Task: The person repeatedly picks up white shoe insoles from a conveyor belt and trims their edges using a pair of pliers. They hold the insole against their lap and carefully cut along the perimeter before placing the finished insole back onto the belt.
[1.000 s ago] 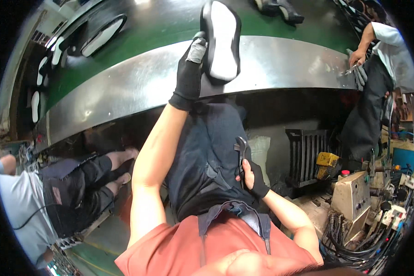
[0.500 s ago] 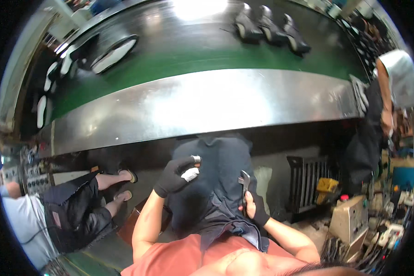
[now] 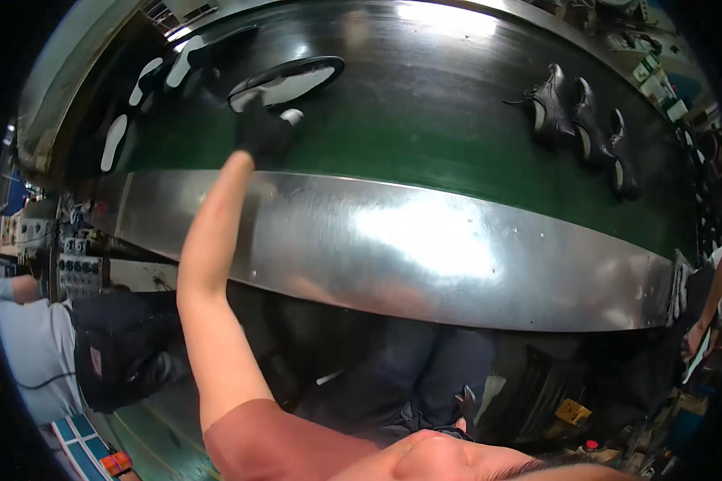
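Observation:
My left hand point(image 3: 266, 132), in a black fingerless glove, reaches far out over the green belt. Its blurred fingers are at the near end of a black-rimmed shoe piece with a white face point(image 3: 301, 86), and they seem to touch it. A white wrap or wad point(image 3: 293, 117) shows at the thumb side, spread away from the other fingers. Low in the picture, mostly hidden behind my body, my right hand point(image 3: 461, 426) keeps hold of a pair of metal pincers point(image 3: 466, 396). Only the pincers' jaws and a bit of finger show.
A metal ledge point(image 3: 377, 240) runs between me and the green belt point(image 3: 393, 160). Several black shoes point(image 3: 583, 120) stand at the right. More white-faced shoe pieces point(image 3: 114, 143) lie at the far left. One person point(image 3: 36, 345) is at my left; another person's arm point(image 3: 706, 317) shows at right.
My left hand has gone from above my lap forward over the ledge to the white-faced shoe piece. My body leans forward, and my right hand with the pincers is now mostly hidden.

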`<control>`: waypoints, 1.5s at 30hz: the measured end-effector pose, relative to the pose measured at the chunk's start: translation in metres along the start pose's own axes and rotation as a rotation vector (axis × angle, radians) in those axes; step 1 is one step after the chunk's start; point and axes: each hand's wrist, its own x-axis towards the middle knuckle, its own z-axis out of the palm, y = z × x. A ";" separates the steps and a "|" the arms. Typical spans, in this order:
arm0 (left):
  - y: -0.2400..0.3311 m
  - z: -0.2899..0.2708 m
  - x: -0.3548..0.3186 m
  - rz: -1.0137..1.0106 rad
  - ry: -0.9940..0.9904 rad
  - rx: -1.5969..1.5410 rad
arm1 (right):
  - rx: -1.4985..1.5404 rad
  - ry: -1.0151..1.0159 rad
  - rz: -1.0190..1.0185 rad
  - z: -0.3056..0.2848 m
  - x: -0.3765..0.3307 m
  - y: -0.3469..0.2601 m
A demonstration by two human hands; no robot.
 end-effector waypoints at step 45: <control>0.209 0.018 -0.356 0.162 -0.860 -1.448 | -0.177 -0.428 -0.478 -0.014 -0.063 -0.049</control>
